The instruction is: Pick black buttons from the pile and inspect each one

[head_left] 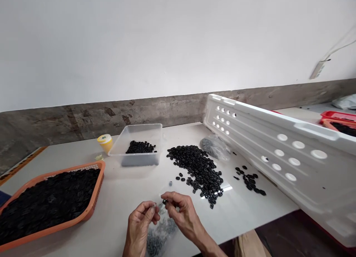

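Close together over the near part of the table, both of my hands are closed in pinches. Between the thumb and index finger of my left hand [143, 221] is a tiny light-coloured piece, too small to name. My right hand [182, 214] grips a small black ring-like part [164, 201] by its fingertips. Below them lies a clear bag of small grey pieces [160, 236], partly hidden by the hands. Beyond my right hand spreads a pile of black ring-like parts [198, 168]. A small grey piece [170, 183] rests alone on the tabletop.
An orange basket [96, 190] full of black parts stands at left. Behind are a clear plastic bin [141, 160] with black parts and a yellow tub [105, 142]. A white perforated panel [250, 127] borders the right, near another plastic bag [215, 147] and scattered black parts [250, 181].
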`<state>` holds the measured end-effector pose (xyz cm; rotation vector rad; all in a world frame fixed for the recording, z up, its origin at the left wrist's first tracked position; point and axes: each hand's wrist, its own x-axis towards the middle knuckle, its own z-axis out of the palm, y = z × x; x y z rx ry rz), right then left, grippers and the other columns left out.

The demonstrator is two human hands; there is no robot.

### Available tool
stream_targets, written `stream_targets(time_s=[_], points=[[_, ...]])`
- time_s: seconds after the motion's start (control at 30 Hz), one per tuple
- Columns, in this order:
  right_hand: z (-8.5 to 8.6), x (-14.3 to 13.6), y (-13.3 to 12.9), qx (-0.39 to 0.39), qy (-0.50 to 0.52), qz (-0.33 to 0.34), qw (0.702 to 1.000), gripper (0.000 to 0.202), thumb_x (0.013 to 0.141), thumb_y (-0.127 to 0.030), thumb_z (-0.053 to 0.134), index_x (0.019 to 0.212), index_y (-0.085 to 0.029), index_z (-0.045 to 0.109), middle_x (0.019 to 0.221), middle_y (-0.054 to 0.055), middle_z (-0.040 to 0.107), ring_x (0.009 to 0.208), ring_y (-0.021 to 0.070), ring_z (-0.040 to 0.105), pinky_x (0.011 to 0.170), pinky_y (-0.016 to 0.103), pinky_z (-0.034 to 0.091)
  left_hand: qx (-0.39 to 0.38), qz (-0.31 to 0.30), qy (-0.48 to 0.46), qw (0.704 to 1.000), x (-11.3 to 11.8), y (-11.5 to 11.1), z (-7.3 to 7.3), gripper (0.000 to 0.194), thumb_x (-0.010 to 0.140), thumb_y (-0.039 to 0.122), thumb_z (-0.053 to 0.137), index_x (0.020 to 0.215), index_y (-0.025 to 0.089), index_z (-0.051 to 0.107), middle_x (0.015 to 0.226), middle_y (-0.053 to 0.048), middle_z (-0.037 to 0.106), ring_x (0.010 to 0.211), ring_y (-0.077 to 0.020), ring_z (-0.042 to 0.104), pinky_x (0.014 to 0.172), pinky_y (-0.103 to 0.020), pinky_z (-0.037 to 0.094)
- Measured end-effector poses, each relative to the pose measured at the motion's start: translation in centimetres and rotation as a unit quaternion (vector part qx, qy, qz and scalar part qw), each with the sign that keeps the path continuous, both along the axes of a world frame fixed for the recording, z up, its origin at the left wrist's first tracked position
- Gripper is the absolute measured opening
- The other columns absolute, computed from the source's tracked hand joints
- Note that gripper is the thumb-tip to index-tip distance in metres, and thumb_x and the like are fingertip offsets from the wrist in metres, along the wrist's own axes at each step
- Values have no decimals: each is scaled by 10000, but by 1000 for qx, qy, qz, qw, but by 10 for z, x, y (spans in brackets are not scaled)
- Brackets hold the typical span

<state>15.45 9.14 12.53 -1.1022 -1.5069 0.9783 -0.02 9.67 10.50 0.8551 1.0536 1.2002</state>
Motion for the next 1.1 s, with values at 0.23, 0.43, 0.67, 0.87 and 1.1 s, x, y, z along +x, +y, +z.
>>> stream_targets(time_s=[0.23, 0.43, 0.67, 0.87, 1.1], points=[[10, -7, -2, 138, -86, 30, 986, 256, 848, -51, 488, 915, -180, 698, 724, -32, 609, 695, -3, 516, 658, 58, 339, 11, -10, -8, 1000, 1, 2, -5, 481, 602, 516, 798, 809, 108, 649, 664, -34, 625, 596, -85, 525, 581, -179, 437], [5, -8, -2, 171, -137, 8, 976, 180, 903, -105, 494, 793, -136, 633, 715, -25, 566, 672, -3, 469, 639, 78, 307, 34, -10, 34, 999, 0, 2, -12, 411, 646, 486, 781, 799, 112, 705, 621, -26, 610, 606, -82, 525, 588, -157, 443], [-3, -5, -1, 155, -183, 19, 971, 172, 923, -124, 465, 843, -152, 614, 721, -18, 538, 671, 11, 432, 635, 103, 276, 79, -9, 84, 993, -6, 4, -8, 334, 609, 440, 807, 741, 136, 762, 703, -43, 646, 591, -87, 540, 571, -163, 460], [-12, -9, 0, 137, -207, -15, 969, 135, 848, -76, 477, 764, -120, 573, 676, -10, 509, 650, 20, 402, 623, 129, 222, 56, 17, 57, 997, -2, 2, -12, 368, 650, 459, 780, 778, 119, 718, 613, -31, 605, 592, -84, 524, 573, -149, 449], [-19, -4, 1, 66, -276, -6, 959, 131, 785, -50, 459, 693, -93, 542, 670, -7, 489, 626, 7, 371, 616, 135, 198, 37, 24, -35, 998, -2, 1, -3, 398, 659, 475, 768, 782, 124, 626, 779, -54, 648, 592, -97, 563, 572, -203, 460]])
